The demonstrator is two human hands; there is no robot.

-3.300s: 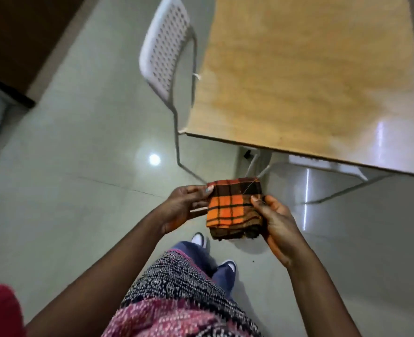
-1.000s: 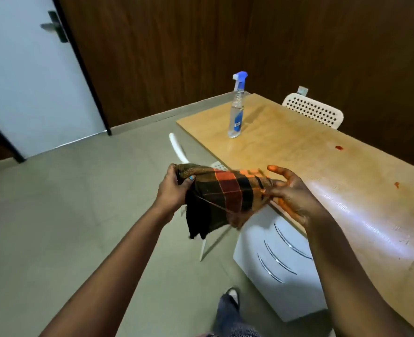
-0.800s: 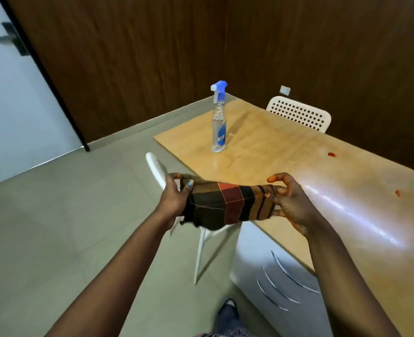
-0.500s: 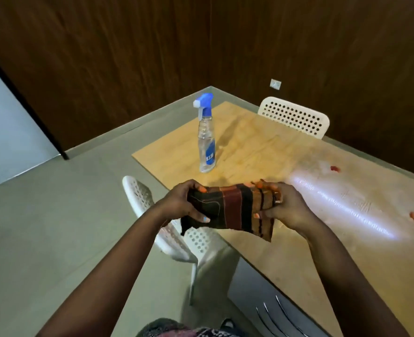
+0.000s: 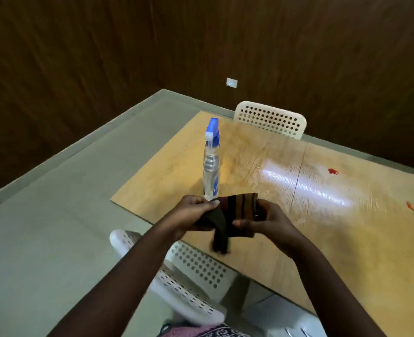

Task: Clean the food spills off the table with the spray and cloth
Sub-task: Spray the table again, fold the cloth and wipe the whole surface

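While the table [image 5: 261, 152] carries two red spills [image 5: 332, 171], I'd take the upright spray bottle [image 5: 211, 166], light and rigid, at its neck; my left hand [image 5: 191, 212] and right hand [image 5: 270, 220] pinch the limp folded cloth [image 5: 235, 212] above the near edge.

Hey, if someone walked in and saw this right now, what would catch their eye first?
Probably the two hands, left hand and right hand, gripping a folded striped cloth over the near edge of the wooden table. Just beyond stands a clear spray bottle with a blue nozzle. Two red spills, one farther and one nearer, mark the table's right side.
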